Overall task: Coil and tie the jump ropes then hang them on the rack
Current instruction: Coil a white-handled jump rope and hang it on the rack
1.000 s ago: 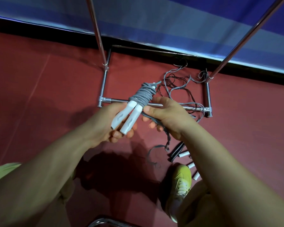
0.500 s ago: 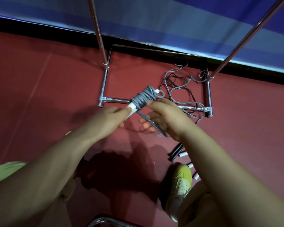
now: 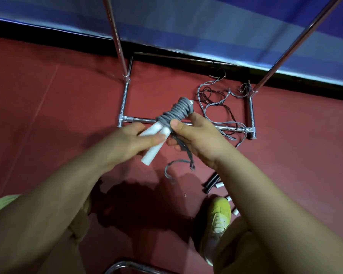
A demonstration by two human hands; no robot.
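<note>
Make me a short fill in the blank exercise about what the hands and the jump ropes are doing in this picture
1. The left hand grips two ____ handles.
2. The cord wound round the handles is ____ in colour.
3. The right hand holds the ____.
4. Loose ropes lie on the red ____.

Missing words: white; grey; cord; floor

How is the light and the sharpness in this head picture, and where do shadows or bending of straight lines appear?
Head view: light from above casts a dark shadow on the red floor under the forearms; the chrome metal rack shows bright glints; its uprights splay outward, wide-angle distortion; the grey coiled jump rope with white handles is sharp, the white handles nearly overexposed; the yellow-green shoe looks softer.
</note>
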